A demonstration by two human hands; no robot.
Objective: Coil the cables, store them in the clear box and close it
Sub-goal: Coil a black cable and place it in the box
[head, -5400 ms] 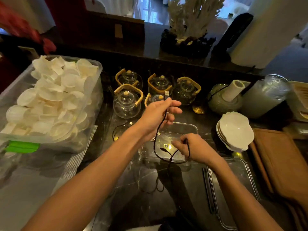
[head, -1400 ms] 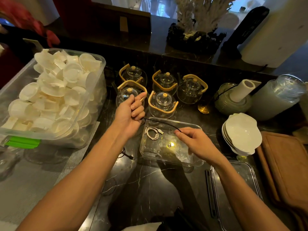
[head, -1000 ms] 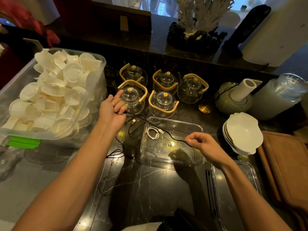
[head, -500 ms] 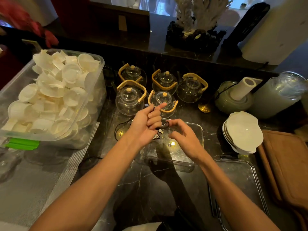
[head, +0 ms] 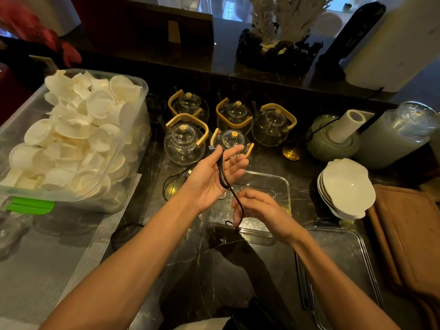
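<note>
L hand [head: 215, 173] palm-up, black cable [head: 223, 173] looped; R hand [head: 258, 210] guides.

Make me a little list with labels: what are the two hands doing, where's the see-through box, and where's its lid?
left hand: the left hand is palm up with fingers nearly straight, and black cable loops lie across it
right hand: the right hand pinches the cable's hanging part
clear box: the clear box sits open on the dark counter, under both hands
lid: the lid lies flat to the box's right, not on it
cable in box: not yet
</note>
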